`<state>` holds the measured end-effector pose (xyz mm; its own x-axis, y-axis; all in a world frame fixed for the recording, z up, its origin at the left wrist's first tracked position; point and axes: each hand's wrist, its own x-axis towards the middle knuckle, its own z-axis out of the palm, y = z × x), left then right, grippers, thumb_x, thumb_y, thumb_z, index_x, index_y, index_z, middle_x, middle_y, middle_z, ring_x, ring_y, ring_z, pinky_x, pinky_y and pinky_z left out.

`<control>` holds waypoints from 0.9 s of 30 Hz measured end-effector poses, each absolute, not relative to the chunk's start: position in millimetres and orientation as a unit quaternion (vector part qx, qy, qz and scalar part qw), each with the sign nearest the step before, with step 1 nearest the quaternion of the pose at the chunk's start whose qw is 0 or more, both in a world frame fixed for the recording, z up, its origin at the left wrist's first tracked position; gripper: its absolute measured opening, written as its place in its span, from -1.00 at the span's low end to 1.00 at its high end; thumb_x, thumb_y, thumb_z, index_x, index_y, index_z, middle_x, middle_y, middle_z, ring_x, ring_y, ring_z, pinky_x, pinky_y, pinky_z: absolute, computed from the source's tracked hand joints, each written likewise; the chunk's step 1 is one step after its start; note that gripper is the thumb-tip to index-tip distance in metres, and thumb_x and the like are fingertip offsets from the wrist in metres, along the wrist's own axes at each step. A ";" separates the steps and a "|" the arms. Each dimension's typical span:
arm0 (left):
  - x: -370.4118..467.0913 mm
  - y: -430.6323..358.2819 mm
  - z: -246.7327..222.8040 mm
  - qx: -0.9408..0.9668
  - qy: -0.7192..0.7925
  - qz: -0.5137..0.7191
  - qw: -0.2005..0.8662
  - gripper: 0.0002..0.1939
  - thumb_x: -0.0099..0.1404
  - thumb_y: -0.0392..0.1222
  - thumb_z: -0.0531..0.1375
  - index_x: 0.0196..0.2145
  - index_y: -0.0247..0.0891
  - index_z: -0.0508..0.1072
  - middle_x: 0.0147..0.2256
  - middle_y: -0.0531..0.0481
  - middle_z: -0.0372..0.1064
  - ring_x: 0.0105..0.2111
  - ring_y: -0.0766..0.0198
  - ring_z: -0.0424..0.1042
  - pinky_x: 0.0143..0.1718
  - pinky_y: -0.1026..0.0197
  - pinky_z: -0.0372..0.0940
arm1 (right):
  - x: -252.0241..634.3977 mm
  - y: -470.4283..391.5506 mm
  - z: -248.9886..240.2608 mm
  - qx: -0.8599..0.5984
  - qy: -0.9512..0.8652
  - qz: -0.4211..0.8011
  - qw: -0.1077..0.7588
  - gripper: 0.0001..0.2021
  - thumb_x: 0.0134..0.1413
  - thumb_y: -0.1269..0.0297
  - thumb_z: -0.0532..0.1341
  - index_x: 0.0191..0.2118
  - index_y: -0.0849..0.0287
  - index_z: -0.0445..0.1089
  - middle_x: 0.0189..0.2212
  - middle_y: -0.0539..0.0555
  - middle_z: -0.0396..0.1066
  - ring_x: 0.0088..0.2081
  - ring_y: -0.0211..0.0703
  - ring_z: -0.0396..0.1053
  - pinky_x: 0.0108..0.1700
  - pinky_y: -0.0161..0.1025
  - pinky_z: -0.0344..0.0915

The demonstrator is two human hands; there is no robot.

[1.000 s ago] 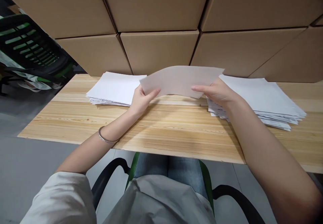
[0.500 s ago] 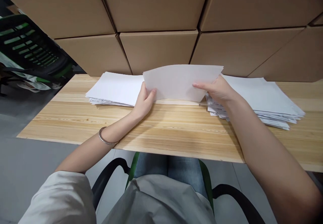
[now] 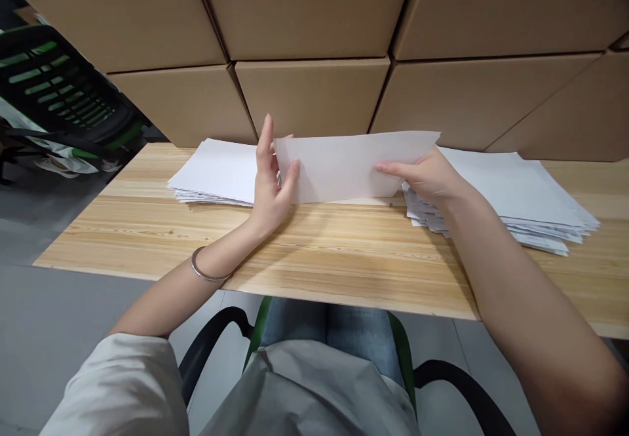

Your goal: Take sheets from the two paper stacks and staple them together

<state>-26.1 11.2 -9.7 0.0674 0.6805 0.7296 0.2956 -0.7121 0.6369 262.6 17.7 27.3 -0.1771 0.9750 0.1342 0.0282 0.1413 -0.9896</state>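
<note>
A white sheet of paper (image 3: 339,168) is held up on its long edge above the table, between my hands; whether it is one sheet or several I cannot tell. My right hand (image 3: 430,175) pinches its right end, thumb in front and the other fingers hidden behind. At the left end, my left hand (image 3: 272,183) is open, its fingers stretched up and apart; the thumb overlaps the sheet's front, and a fingertip shows behind its top edge. Behind my left hand lies a neat paper stack (image 3: 216,172). A looser, thicker paper stack (image 3: 515,183) sits beyond my right hand.
Cardboard boxes (image 3: 309,95) form a wall along the back of the wooden table (image 3: 314,259). The table's front edge runs just before my lap. On the far left stands a black and green chair (image 3: 63,88). Armrests (image 3: 211,337) flank my seat.
My left hand has loosened from the sheet's left end, its fingers now spread and raised. The sheet's upper edge has straightened and its left side dropped slightly. My right hand keeps its pinch.
</note>
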 end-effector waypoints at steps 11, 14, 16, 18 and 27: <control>-29.3 15.7 -14.7 0.695 0.342 0.619 0.129 -0.30 0.37 0.20 0.25 0.36 0.12 0.12 0.43 -0.08 0.01 0.45 -0.06 0.06 0.47 -0.17 -0.05 | 263.4 19.5 27.5 -0.425 -0.578 0.506 0.479 -0.57 -0.12 0.18 0.57 -0.07 0.10 0.60 0.05 0.13 0.59 0.12 0.11 0.50 0.28 0.11 0.36; -27.3 17.2 -16.2 0.668 0.346 0.628 0.200 -0.30 0.36 0.21 0.27 0.34 0.10 0.12 0.42 -0.12 0.04 0.39 -0.02 0.17 0.40 -0.13 0.10 | 262.2 20.4 26.5 -0.410 -0.573 0.512 0.491 -0.58 -0.11 0.22 0.56 -0.06 0.08 0.60 0.06 0.12 0.59 0.13 0.07 0.49 0.29 0.07 0.34; -25.7 16.3 -16.1 0.659 0.341 0.621 0.254 -0.44 0.39 0.18 0.26 0.22 0.01 0.24 0.26 -0.15 0.29 0.23 0.07 0.38 0.25 -0.02 0.30 | 261.4 20.2 26.3 -0.404 -0.574 0.517 0.491 -0.60 -0.10 0.22 0.56 -0.07 0.08 0.60 0.04 0.12 0.60 0.13 0.07 0.49 0.29 0.05 0.34; -24.3 14.4 -15.0 0.646 0.336 0.627 0.276 -0.63 0.41 0.14 0.25 0.04 -0.07 0.32 0.01 -0.10 0.45 0.02 0.18 0.50 0.05 0.12 0.41 | 260.8 19.7 26.2 -0.406 -0.569 0.518 0.493 -0.58 -0.11 0.20 0.57 -0.07 0.07 0.60 0.04 0.12 0.60 0.13 0.08 0.49 0.28 0.07 0.35; -18.1 8.9 -13.1 0.607 0.337 0.645 0.319 -0.62 0.29 0.08 0.39 -0.11 -0.13 0.37 -0.08 -0.03 0.49 -0.03 0.24 0.50 0.03 0.18 0.39 | 259.2 22.8 21.6 -0.409 -0.582 0.512 0.482 -0.47 -0.22 0.05 0.59 -0.05 0.04 0.60 0.05 0.09 0.59 0.16 0.13 0.48 0.28 0.14 0.34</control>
